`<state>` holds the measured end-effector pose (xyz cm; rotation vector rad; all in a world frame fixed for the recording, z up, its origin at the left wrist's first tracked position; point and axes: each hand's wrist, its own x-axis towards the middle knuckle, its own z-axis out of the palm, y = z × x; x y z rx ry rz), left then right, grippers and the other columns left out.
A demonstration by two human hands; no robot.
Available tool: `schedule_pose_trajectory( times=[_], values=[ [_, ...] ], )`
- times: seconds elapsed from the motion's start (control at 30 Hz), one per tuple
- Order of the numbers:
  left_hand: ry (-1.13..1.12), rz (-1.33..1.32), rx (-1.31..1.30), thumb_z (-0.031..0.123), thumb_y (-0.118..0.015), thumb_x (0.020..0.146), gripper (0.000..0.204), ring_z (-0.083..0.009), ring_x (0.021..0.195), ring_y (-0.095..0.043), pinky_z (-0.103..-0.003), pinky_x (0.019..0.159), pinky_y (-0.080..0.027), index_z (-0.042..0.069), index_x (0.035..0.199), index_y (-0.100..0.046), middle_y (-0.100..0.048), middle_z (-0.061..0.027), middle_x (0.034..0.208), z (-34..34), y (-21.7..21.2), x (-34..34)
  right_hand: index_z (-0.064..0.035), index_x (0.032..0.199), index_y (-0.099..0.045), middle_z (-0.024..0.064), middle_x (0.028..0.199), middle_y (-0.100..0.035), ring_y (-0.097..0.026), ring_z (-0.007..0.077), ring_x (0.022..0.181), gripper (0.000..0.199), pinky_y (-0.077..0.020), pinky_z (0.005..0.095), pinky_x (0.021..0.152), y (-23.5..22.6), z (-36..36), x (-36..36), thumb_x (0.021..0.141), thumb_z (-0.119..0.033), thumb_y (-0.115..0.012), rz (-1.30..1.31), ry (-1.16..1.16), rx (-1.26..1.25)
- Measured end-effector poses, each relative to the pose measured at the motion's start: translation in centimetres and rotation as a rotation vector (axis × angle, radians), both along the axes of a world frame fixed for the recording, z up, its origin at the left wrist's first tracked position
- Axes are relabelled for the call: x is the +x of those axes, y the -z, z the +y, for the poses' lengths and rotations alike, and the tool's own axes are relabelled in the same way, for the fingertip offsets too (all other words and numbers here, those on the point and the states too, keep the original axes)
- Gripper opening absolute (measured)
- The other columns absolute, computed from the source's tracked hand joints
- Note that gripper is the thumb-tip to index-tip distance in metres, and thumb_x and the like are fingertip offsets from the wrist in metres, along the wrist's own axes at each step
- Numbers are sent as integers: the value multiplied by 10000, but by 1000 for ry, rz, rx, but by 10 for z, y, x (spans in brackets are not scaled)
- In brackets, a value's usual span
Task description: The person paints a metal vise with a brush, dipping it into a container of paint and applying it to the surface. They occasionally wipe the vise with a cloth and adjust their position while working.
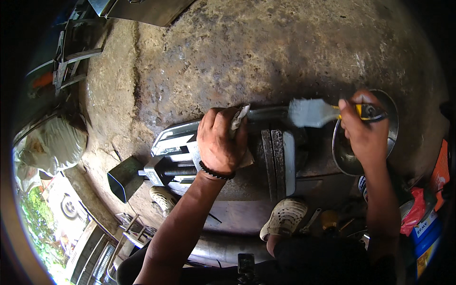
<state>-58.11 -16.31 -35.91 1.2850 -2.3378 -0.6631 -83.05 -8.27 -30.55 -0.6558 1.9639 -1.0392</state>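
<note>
A heavy metal vise (254,183) lies in front of me, its threaded screw showing toward the left end. My left hand (219,142) rests on top of it, fingers curled round a crumpled pale rag (238,119). My right hand (368,135) grips a wide paintbrush (313,113) by its yellow and black handle. The brush's grey head points left, over or close to the vise's right end; whether it touches is unclear. Below my right hand sits a round metal bowl (336,159), partly hidden by the hand and forearm.
A dark square metal tube (124,179) stands left of the vise. My feet in pale clogs (285,217) are close to its near side, beside a wrench (311,220). Red plastic (414,209) and a blue box (425,233) lie at right; a whitish sack (59,145) is far left.
</note>
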Motion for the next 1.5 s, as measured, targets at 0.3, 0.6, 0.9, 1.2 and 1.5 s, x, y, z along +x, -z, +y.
schedule_pose_trajectory(
  times=[0.3,0.6,0.9,1.2,1.5],
  values=[
    [-10,-3,-4,81,-707,810,195,-364,792,-619,-411,678,-494,18,963,-603,-604,-158,888,1,1,-1,-44,657,-448,-36,562,-415,-357,39,569,297,-324,274,499,9,-8,3,835,-101,-679,-58,-35,-63],
    [-13,-15,48,122,-700,793,262,-366,823,-589,-431,737,-476,35,1022,-607,-584,-167,894,1,3,1,-22,646,-448,12,536,-368,-337,81,550,312,-316,304,494,18,-20,6,812,-130,-690,63,-209,-77],
    [-31,-12,50,116,-707,790,250,-366,833,-599,-430,732,-482,40,1010,-616,-593,-161,902,1,3,0,-18,652,-484,14,532,-400,-364,78,531,281,-332,302,491,-2,-23,8,804,-137,-689,139,-262,-71],
    [-24,-9,46,114,-707,797,247,-367,830,-599,-428,727,-482,45,1017,-617,-592,-161,902,1,4,0,-33,667,-486,-1,551,-423,-373,62,534,271,-329,287,493,-24,-18,3,830,-123,-683,92,-222,-106],
    [-32,-8,64,113,-714,793,242,-366,816,-599,-429,712,-482,47,1005,-619,-590,-161,892,1,4,0,-77,718,-534,-46,560,-429,-400,51,495,297,-311,250,473,-2,-39,-33,862,-281,-693,186,-186,-31]
  ],
)
